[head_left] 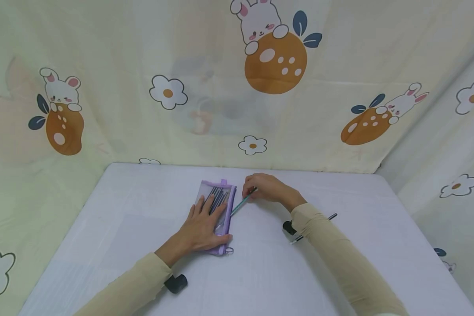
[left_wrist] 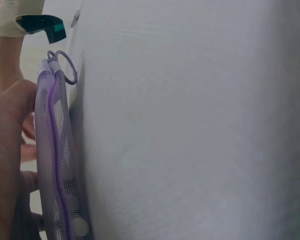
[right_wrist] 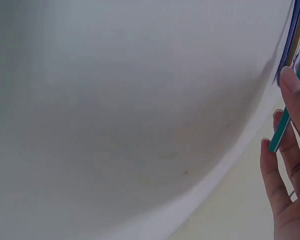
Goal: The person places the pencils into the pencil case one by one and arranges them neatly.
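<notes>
A purple mesh pencil case lies on the white table, with several dark pencils showing through it. My left hand rests on top of it with fingers spread, hiding part of the case. The left wrist view shows the zipped edge of the case and a ring at its end. Just right of the case, my right hand pinches a green pencil near one end. The pencil slants down, its other end right at the case's zipper edge. In the right wrist view, thumb and fingers hold the green pencil.
A dark pencil with a pale end lies on the table, partly covered by the right sleeve. Black wrist cameras sit under both cuffs. A patterned curtain hangs behind the table's far edge.
</notes>
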Tool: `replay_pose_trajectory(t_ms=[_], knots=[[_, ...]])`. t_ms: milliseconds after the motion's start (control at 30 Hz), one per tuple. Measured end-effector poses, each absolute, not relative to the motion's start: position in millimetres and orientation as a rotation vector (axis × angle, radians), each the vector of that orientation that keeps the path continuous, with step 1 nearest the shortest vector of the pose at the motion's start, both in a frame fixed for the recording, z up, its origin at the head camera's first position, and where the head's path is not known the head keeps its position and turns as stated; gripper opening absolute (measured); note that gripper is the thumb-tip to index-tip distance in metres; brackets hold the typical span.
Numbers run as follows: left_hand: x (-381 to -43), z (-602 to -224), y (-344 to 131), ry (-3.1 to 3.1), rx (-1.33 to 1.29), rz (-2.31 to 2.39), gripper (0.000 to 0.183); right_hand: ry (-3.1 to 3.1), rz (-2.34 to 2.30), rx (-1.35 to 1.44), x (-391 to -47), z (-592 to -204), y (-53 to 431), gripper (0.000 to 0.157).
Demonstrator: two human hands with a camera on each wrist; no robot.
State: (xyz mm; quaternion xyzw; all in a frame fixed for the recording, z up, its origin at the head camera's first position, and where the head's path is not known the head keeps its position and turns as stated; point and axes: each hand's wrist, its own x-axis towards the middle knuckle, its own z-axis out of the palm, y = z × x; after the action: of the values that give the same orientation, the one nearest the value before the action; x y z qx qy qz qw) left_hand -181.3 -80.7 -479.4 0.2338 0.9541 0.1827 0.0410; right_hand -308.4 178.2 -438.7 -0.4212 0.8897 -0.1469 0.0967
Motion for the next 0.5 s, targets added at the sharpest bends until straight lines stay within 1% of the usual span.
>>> replay_pose_trajectory(t_ms=[100, 300, 500], knots=[[-181.5, -480.9, -81.1, 2.916, 0.713, 0.555, 0.096, 2.602, -0.500, -1.299, -310.9, -441.8, 166.9, 0.016], [-181.5, -481.5, -81.6, 2.920, 0.718, 0.564, 0.095, 2.531, -0.670, -1.252, -317.2, -452.0, 148.2, 0.020], [-181.6, -480.7, -81.1, 2.911, 0.714, 0.564, 0.096, 2.660, -0.572, -1.199, -319.9, -454.4, 134.5, 0.027]])
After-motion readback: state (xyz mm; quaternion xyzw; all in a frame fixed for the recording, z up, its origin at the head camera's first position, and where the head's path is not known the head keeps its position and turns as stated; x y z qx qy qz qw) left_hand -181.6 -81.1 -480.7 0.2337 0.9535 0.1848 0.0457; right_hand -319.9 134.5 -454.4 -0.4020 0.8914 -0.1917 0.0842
